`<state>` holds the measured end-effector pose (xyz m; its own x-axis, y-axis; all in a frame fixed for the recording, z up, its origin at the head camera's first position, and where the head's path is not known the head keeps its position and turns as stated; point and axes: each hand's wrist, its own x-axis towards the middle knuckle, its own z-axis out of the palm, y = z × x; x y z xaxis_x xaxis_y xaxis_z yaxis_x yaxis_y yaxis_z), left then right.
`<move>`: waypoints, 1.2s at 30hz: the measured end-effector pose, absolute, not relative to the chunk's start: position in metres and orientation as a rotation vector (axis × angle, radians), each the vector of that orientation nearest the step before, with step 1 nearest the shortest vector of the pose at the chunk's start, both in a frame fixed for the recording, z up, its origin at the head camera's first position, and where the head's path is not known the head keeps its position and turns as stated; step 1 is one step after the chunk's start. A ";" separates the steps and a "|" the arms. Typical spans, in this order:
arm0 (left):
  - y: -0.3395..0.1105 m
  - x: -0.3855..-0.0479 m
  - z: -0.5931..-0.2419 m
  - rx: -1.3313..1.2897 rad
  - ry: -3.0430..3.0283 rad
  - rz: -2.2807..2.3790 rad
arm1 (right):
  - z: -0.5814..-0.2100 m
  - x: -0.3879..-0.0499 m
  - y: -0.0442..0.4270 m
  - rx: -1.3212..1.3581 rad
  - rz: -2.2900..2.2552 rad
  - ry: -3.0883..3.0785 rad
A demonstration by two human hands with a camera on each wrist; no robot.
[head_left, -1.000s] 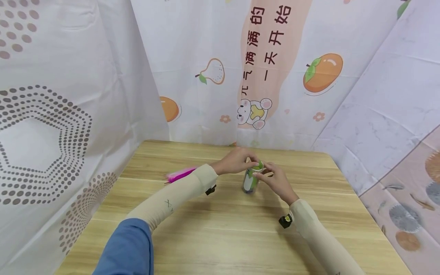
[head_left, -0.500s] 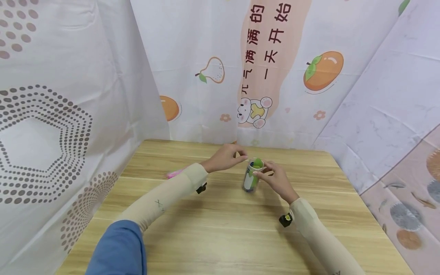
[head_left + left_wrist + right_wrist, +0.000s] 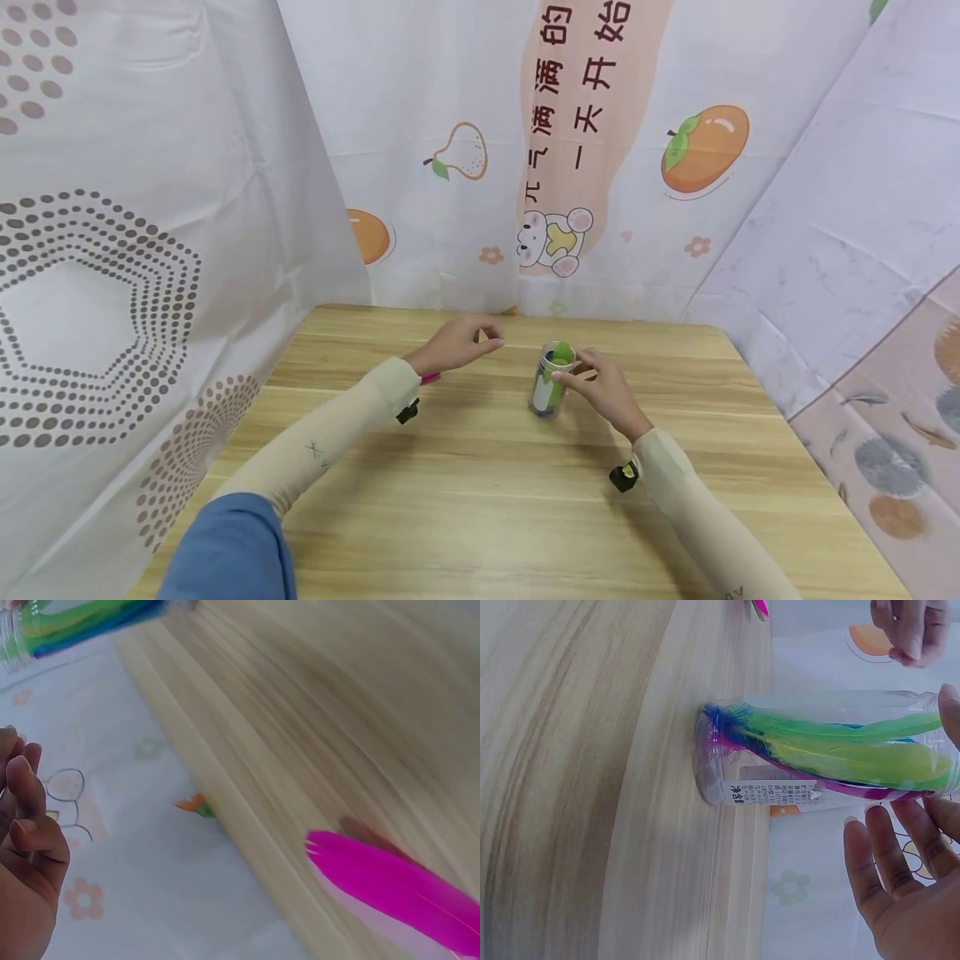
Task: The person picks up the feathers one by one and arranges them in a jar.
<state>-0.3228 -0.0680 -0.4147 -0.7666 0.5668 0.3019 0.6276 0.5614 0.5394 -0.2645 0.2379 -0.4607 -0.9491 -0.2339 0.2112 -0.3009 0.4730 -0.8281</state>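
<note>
Right fingers (image 3: 891, 844) pinch jar (image 3: 544, 392); left fingers (image 3: 46, 840) loosely bent; magenta feather (image 3: 430, 378) mostly hidden.

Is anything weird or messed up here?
A pink feather lies loose on the table while green feathers stand in the jar, so it looks left out. The printed bear behind is sideways. Nothing looks spilled or broken.

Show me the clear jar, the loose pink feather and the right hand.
Clear jar (image 3: 545, 388): head view, its front wall.
Loose pink feather (image 3: 394, 887): left wrist view, mid-vane.
Right hand (image 3: 609, 397): head view, back of hand.
</note>
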 end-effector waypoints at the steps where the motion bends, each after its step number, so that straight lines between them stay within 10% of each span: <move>1: -0.071 -0.323 -0.415 -1.032 -2.689 -0.996 | -0.461 -0.265 0.238 0.484 1.503 -2.638; 36: -0.161 -0.312 -0.450 -0.888 -2.780 -0.864 | -0.461 -0.265 0.238 0.471 1.510 -2.650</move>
